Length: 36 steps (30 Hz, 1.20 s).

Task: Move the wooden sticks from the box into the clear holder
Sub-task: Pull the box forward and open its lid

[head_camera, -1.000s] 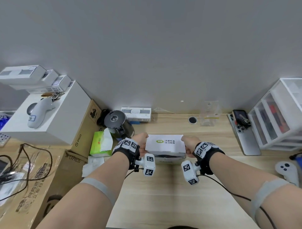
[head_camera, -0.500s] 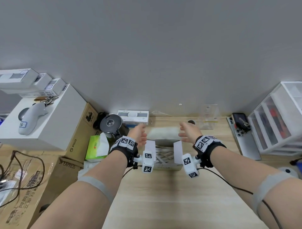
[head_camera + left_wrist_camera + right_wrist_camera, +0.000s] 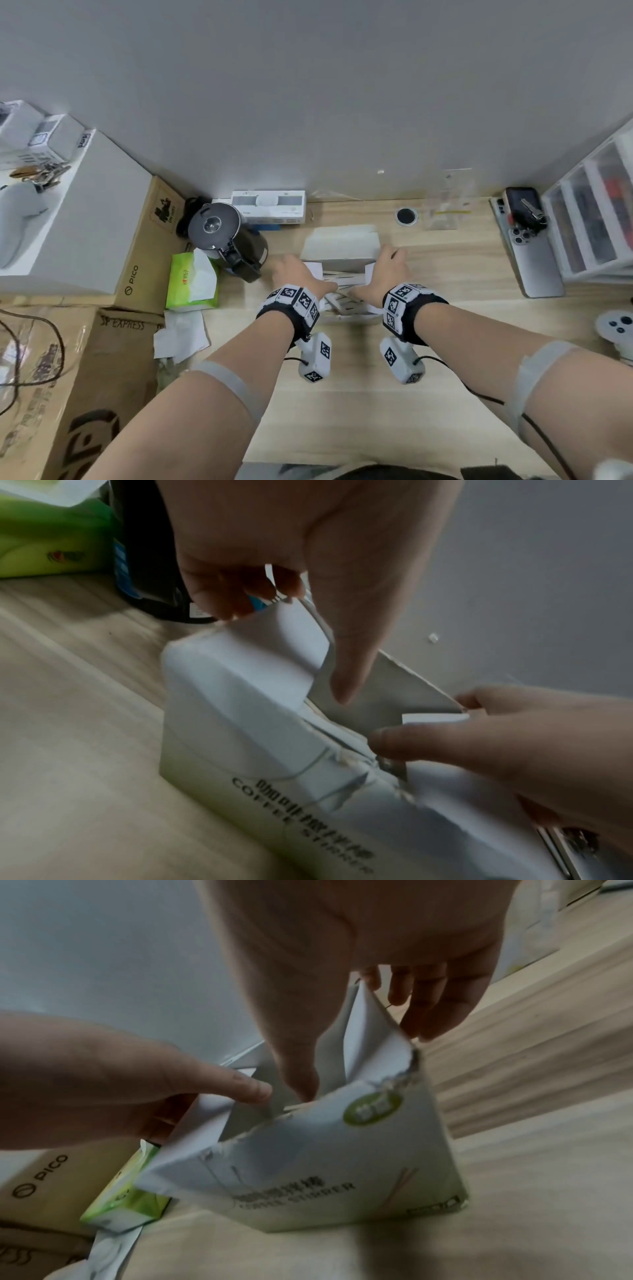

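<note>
The white coffee-stirrer box [image 3: 342,245] lies in the middle of the desk with its lid folded back toward the wall. Paper-wrapped sticks [image 3: 346,299] show inside it, between my hands. My left hand [image 3: 301,272] holds the left side flap [image 3: 284,647], thumb inside the box and fingers curled outside. My right hand [image 3: 387,269] holds the right side flap [image 3: 363,1026] the same way. The clear holder [image 3: 445,209] stands against the wall, to the right of and beyond the box. It is blurred, and I cannot tell what is in it.
A black kettle [image 3: 226,236] and a green tissue pack [image 3: 193,277] sit left of the box. Cardboard boxes [image 3: 137,260] fill the left side. At the right are a phone [image 3: 524,209] on a grey device, white drawers [image 3: 596,219] and a controller [image 3: 616,325].
The box was closed, gripped at both ends. Its lid now lies folded back. Both hands have moved to the side flaps, thumbs inside the box.
</note>
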### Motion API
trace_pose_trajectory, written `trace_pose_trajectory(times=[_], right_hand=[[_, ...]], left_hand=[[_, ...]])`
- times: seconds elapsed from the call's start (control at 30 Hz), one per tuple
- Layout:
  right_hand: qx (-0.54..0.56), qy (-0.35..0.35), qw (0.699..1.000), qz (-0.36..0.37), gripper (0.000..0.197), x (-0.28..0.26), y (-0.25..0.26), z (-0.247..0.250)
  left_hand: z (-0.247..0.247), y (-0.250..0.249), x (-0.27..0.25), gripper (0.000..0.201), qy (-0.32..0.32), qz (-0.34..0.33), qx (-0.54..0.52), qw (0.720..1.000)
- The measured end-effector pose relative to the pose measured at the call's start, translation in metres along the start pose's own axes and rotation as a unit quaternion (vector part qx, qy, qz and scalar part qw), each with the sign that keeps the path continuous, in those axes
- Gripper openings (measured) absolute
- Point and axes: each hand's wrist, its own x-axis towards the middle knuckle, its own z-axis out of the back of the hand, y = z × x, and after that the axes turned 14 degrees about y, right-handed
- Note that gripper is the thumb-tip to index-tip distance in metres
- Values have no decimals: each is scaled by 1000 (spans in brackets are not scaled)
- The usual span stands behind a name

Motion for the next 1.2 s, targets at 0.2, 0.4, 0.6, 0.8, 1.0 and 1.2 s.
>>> trace_pose_trajectory(times=[0.2, 0.4, 0.6, 0.8, 1.0, 1.2], right_hand=[[-49, -13, 999, -19, 94, -1, 2, -12], [14, 0, 999, -28, 78, -4, 8, -5], [125, -12, 992, -21, 60, -8, 4, 25], [122, -97, 986, -61, 57, -3, -19, 51], [158, 23, 987, -35, 36, 8, -30, 32], [81, 105, 991, 4, 19, 9, -30, 10]], left_hand=[[-14, 8, 3, 92, -25, 14, 2, 1000], [-2, 17, 3, 67, -6, -56, -113, 992], [21, 37, 3, 30, -20, -86, -200, 976], [37, 41, 7, 43, -44, -24, -92, 995], [17, 34, 11, 39, 37, -25, -130, 991], [3, 27, 11, 16, 63, -14, -81, 995]])
